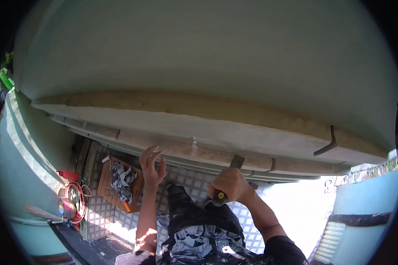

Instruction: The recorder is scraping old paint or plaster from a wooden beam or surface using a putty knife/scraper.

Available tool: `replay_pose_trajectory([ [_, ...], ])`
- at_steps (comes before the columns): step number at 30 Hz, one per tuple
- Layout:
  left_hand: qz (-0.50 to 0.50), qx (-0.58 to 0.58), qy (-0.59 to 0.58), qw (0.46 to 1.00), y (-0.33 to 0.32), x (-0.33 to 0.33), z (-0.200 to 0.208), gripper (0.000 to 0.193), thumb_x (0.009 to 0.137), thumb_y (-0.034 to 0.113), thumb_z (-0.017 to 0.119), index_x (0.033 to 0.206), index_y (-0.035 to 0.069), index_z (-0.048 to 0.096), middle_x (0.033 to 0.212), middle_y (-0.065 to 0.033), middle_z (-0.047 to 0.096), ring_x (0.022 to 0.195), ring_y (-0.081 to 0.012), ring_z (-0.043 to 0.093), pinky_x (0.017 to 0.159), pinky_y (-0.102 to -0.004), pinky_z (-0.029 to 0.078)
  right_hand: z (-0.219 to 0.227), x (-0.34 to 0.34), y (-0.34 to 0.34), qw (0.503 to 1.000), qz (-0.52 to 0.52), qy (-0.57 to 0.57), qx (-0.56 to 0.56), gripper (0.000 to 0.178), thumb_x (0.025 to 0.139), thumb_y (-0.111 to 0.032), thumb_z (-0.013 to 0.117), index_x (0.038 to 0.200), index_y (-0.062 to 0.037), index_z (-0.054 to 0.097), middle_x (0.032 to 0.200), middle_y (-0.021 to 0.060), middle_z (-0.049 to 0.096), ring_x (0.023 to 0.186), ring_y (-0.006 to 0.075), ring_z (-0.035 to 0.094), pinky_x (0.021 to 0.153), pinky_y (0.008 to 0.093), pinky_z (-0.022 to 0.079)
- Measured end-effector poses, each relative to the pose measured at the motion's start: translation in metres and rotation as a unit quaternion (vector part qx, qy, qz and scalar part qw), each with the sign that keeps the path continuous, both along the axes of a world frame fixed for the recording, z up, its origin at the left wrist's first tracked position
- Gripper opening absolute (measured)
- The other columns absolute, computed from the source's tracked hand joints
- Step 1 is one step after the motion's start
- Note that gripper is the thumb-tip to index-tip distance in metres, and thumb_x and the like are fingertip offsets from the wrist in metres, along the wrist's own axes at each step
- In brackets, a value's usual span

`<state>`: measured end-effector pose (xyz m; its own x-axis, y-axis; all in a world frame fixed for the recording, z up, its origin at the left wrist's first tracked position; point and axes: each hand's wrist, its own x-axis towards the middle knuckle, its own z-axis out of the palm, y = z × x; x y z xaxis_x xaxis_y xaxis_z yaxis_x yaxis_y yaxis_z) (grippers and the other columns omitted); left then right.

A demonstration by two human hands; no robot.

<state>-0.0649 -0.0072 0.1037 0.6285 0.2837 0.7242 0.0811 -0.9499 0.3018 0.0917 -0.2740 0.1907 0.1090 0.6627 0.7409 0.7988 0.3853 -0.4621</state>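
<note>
My right hand [231, 184] is wrapped round the dark handle of a scraper [237, 161], whose handle end shows a yellow spot. Its flat, broad blade points up at the lower band of the wall ledge [225, 152]; whether it touches the surface I cannot tell. My left hand [151, 168] is raised just below the same band, fingers spread and bent, holding nothing. On the band between the two hands is a small whitish patch [194, 142].
At lower left, a wooden stool [105, 185] bears a crumpled patterned cloth [123, 179] and an orange-handled tool [127, 206]. Further left hangs a coiled red hose [77, 198]. A dark bench [73, 243] stands nearby. Checked tiles [99, 216] cover the floor; the green wall [199, 48] rises ahead.
</note>
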Motion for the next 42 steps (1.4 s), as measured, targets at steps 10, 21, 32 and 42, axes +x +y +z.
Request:
replay_pose_trajectory([
  [10,0.064,-0.046,-0.002,0.997,0.025,-0.026,-0.012,0.029,0.082,0.001,0.061,0.108,0.012,0.063,0.13,-0.0091,0.059,0.122,-0.0313,0.053,0.1,-0.0447,0.038,0.031,-0.023,0.048,0.998,0.044,0.006,-0.048,0.02,0.062,-0.013,0.076,0.06,-0.0166,0.057,0.055,0.001,0.051,0.047,0.0239,0.055,0.044,0.0352,0.041],
  [21,0.015,-0.08,-0.026,0.996,0.114,-0.044,-0.002,0.025,0.081,-0.003,0.06,0.102,0.01,0.063,0.127,-0.0092,0.06,0.119,-0.0314,0.054,0.1,-0.0436,0.038,0.014,-0.051,0.113,0.996,0.006,0.035,-0.076,0.031,0.069,-0.003,0.071,0.056,-0.0112,0.044,0.052,0.0027,0.043,0.043,0.0239,0.048,0.042,0.0355,0.036],
  [32,-0.113,-0.075,-0.037,0.99,0.146,-0.042,-0.019,0.027,0.08,-0.006,0.059,0.099,0.012,0.062,0.126,-0.0071,0.06,0.12,-0.03,0.055,0.099,-0.0438,0.04,0.016,-0.07,0.148,0.992,-0.103,0.007,-0.073,0.03,0.067,0.0,0.07,0.057,-0.0098,0.044,0.052,0.0028,0.044,0.044,0.0233,0.051,0.042,0.0344,0.039],
  [42,-0.131,-0.051,-0.017,0.99,0.151,-0.044,-0.016,0.029,0.079,-0.005,0.06,0.102,0.013,0.063,0.127,-0.0068,0.059,0.123,-0.0305,0.054,0.101,-0.0447,0.04,0.028,-0.106,0.158,0.994,-0.093,0.029,-0.043,0.03,0.068,0.0,0.071,0.057,-0.0093,0.045,0.053,0.0044,0.046,0.046,0.026,0.053,0.044,0.0364,0.041],
])
